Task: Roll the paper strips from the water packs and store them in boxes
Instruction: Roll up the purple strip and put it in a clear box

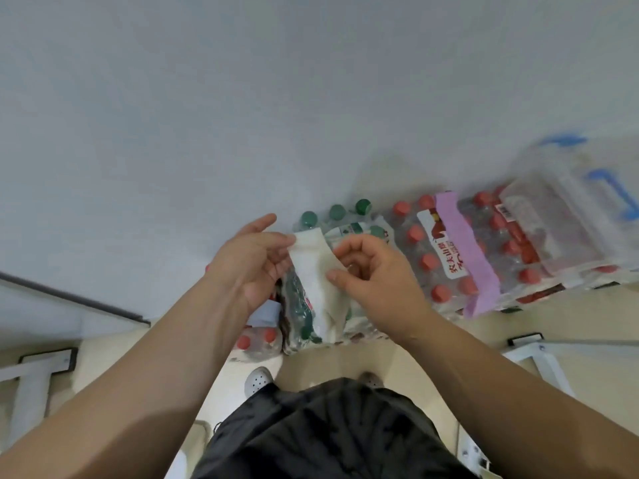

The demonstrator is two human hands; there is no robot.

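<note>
Both hands are at frame centre, working one white paper strip (316, 288).
- left hand (252, 267): thumb and fingertips pinch the strip's upper end; index finger sticks out straight toward the upper right and is off the paper.
- right hand (377, 274): fingers curled; thumb and forefinger pinch the strip's right edge, just beside the left hand's grip.
- The strip runs from the pinch points down over the green-capped water pack (340, 216) below the hands. Its lower end lies on the pack's wrap. Cannot tell if it is stuck there or loose. No roll is visible; the paper is flat with a slight twist.

Around it:
- red-capped water pack (446, 267), centre right, touching the green-capped one. A purple strip (466, 250) runs across its top and down the near side.
- clear box (567, 209) with blue latches sits on the far right end of that pack. It is blurred, so its contents are unreadable.
- light blue strip (264, 314) shows under the left wrist, on another red-capped pack (257, 342) at lower centre.
- Bottom of frame: black shorts (328, 433) and a white shoe (257, 378) on the beige floor.
</note>
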